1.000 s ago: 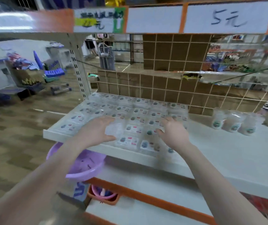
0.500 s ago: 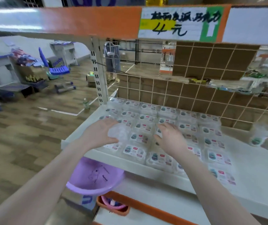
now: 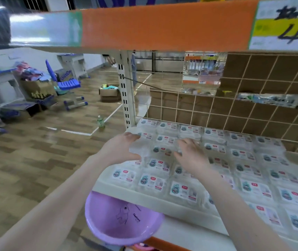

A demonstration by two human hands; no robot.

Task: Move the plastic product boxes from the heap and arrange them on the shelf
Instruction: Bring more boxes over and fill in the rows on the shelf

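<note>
the clear plastic boxes [image 3: 186,192] lie flat in rows on the white shelf [image 3: 162,207], from near edge to far mesh. the left hand [image 3: 121,151] grips one clear box [image 3: 139,148] at the left end, fingers and thumb curled round its sides; the right hand [image 3: 191,156] rests with straight fingers on the rows. the boxes look light, stiff and slippery — best taken by the side edges. their labels are too blurred to read; a price sign [image 3: 285,24] above shows a handwritten "4".

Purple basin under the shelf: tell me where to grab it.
Grip the purple basin by its near rim, coming from the front and below. Its back edge is tucked under the shelf, while the open bowl tilts toward the viewer, leaving that thin lip free to pinch.
</note>
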